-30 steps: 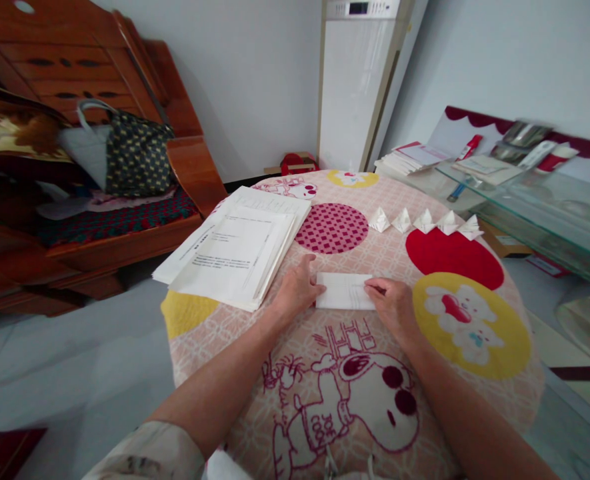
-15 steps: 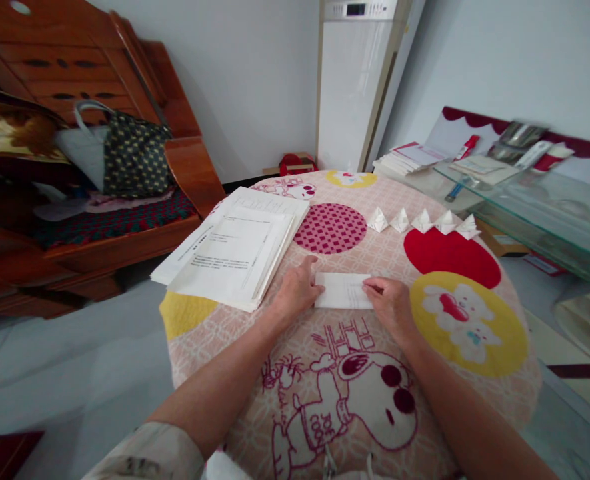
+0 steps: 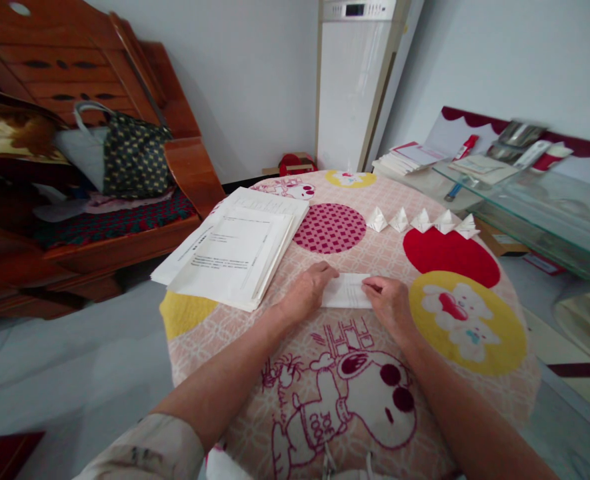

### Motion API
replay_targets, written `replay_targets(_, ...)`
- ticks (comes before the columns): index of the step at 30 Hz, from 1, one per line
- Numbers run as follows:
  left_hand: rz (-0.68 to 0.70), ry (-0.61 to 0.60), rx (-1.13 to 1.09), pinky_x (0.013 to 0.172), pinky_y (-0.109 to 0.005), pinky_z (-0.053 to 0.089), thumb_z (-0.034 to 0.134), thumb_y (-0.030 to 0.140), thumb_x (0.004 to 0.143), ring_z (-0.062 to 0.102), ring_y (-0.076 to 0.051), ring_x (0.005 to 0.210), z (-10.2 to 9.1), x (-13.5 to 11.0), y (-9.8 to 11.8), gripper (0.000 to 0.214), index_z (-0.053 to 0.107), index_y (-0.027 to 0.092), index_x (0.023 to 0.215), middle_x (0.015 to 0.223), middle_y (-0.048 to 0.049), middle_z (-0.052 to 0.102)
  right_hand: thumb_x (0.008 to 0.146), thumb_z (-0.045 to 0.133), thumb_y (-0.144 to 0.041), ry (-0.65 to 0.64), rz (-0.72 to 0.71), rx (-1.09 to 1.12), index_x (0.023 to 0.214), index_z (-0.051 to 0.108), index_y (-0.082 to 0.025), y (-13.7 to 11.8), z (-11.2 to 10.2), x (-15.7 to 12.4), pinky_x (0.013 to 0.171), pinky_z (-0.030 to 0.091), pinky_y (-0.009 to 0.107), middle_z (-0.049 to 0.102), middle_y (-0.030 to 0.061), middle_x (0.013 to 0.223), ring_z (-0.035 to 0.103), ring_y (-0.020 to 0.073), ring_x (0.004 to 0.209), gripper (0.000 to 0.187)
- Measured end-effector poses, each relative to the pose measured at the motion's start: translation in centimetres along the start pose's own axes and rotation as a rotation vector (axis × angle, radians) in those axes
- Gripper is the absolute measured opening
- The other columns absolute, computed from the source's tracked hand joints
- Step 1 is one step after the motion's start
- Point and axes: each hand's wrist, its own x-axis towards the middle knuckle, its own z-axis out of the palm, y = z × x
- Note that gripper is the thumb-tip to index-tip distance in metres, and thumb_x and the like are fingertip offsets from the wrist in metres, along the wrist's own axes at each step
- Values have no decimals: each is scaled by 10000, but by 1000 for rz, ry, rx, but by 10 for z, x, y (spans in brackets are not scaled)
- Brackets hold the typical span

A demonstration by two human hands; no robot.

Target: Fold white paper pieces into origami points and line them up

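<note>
A folded strip of white paper (image 3: 345,291) with faint print lies flat on the tablecloth, long side facing me. My right hand (image 3: 391,301) pinches its right end between thumb and fingertips. My left hand (image 3: 311,291) covers the left end, its fingers curled together at the paper's upper edge; the thumb is mostly hidden. Several folded white paper pieces with pointed tops (image 3: 422,220) stand in a row at the back right of the table. To the left of my hands rests a thick stack of printed sheets (image 3: 225,257).
A patterned cloth (image 3: 345,393) covers the round table. On the right, a glass shelf (image 3: 539,200) comes close to the table's edge and carries papers and a metal container. A wooden bench (image 3: 75,213) with bags stands at the left, and a tall white cabinet-like unit (image 3: 352,93) behind.
My left hand has moved right and over the paper's left end, and its outstretched index finger has curled in. My right hand keeps its pinch in about the same spot.
</note>
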Motion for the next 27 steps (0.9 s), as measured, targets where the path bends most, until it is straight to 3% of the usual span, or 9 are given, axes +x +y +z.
replay_targets(4,57,-101,-9,984,-354,510,470,52,898,625,-221,1086,3,0,-3,366,713,170,1146,1173,-113,680,800,585,-251,-3,-14,-7,827,801,-167,0,0,0,703,490,312,782,90,811,696,224,729,233)
replay_targets(10,58,-117,58,1088,-404,464,499,168,973,585,-252,1241,2,-2,-3,346,713,204,1243,1357,-114,642,800,579,-248,-5,-26,-36,845,797,-148,0,0,1,691,475,314,780,104,819,680,220,714,244)
replay_targets(18,-13,-155,122,1112,-418,457,642,285,922,581,-261,1259,-1,-2,8,353,700,227,1265,1398,-85,624,812,580,-235,3,-24,-39,841,778,-165,1,2,0,663,457,293,769,86,804,666,206,708,212)
replay_targets(27,-35,-154,96,1134,-418,429,729,317,856,557,-275,1288,-1,-4,12,432,694,215,1274,1408,-98,613,836,568,-213,8,-69,-232,788,753,-173,2,-1,0,672,411,297,748,97,787,625,201,699,195)
